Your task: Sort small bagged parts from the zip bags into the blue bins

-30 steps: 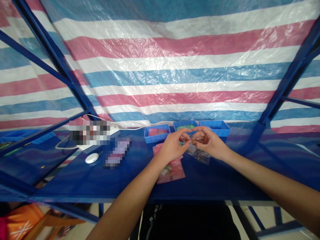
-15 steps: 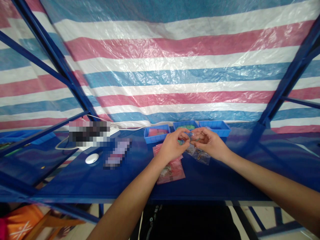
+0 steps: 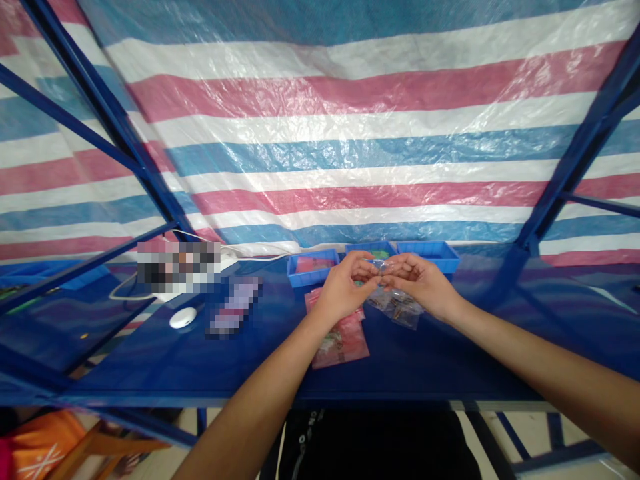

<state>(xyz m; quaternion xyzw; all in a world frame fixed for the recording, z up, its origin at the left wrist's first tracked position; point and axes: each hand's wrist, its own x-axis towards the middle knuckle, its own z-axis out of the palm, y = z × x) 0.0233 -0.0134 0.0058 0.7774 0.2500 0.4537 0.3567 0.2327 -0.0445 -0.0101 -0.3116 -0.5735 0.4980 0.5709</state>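
Note:
My left hand [image 3: 345,288] and my right hand [image 3: 419,281] meet fingertip to fingertip above the blue table [image 3: 200,360]. Both pinch a small clear plastic bag [image 3: 381,266] between them; what is in it is too small to make out. Under my hands lie several clear bags [image 3: 395,305] with small parts and a pile of pink bags [image 3: 340,340]. Just behind my hands stand three blue trays: the left tray [image 3: 313,265] holds pink bags, the middle tray [image 3: 373,251] something green, the right tray [image 3: 433,254] shows no contents from here.
A white round device [image 3: 183,317] with a cable lies on the table's left part, near blurred-out items. A striped plastic sheet [image 3: 330,147] hangs behind the table. Blue frame bars [image 3: 105,113] slant up on both sides. An orange object [image 3: 45,443] lies on the floor at lower left.
My hands have risen slightly and closed in on each other, the fingertips now pressed together on the small clear bag. Nothing on the table has moved.

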